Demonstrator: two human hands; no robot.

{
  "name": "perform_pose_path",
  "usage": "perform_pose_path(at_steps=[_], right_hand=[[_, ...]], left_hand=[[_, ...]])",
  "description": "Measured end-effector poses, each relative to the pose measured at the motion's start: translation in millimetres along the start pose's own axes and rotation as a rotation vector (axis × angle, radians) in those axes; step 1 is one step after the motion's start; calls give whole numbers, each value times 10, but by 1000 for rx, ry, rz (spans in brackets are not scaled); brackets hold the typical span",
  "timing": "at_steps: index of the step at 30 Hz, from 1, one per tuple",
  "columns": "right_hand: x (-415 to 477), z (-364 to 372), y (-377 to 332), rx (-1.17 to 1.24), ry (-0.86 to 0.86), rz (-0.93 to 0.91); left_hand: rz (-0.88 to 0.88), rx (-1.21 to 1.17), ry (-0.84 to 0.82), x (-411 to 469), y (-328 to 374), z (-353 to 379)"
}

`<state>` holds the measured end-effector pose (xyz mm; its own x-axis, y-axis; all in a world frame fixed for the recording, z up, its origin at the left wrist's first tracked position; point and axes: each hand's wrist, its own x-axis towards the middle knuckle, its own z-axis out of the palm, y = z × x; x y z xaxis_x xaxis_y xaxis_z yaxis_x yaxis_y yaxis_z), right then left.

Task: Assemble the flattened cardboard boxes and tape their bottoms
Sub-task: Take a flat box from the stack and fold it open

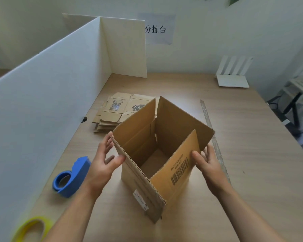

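An open cardboard box [179,172] is seen standing upright in the middle of the desk [255,180], with its four top flaps raised and its inside visible down to the bottom. The box is framed by both hands, one at each side. The left hand [105,160] is held at the left flap, palm turned toward the cardboard, with the fingers straight and a little spread. Its thumb is placed at the corrugated edge of this flap, and nothing is gripped by it. The right hand [207,162] is held at the right corner of the box, also with loose, straight fingers. Its thumb is rested on the near flap that carries a barcode, while the other fingers are raised beside the edge of the far flap; whether they touch it cannot be told. Both forearms are stretched forward from the lower edge of the view. A blue tape dispenser [72,177] is laid on the desk just left of the left wrist, and a yellow tape roll [31,229] is seen in the lower left corner. Behind the box a stack of flattened boxes [115,112] is laid, near the white partition [42,102] by which the left side of the desk is closed. A long ruler [206,116] is laid to the right of the box, partly hidden behind it.
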<state>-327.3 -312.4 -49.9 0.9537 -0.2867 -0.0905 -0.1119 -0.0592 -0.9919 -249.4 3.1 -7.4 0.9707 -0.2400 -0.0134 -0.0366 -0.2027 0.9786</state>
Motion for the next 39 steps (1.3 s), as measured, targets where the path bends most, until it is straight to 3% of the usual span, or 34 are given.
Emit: perform_pose_path(at_steps=[5, 13, 19, 23, 32, 36, 39], right_hand=[[91, 89, -170, -37, 39, 21], [100, 118, -355, 42, 147, -19], [145, 190, -455, -168, 172, -49], [204, 216, -388, -275, 215, -65], [370, 140, -375, -528, 229, -103], [432, 168, -381, -611, 227, -112], [481, 181, -390, -640, 238, -81]], left_hand=[[85, 98, -61, 102, 198, -57], [143, 180, -1, 45, 201, -164], [182, 280, -41, 81, 353, -168], [239, 540, -237, 162, 510, -166], [48, 988, -814, 469, 811, -279], [128, 1315, -869, 494, 812, -227], [181, 1401, -907, 508, 822, -142]])
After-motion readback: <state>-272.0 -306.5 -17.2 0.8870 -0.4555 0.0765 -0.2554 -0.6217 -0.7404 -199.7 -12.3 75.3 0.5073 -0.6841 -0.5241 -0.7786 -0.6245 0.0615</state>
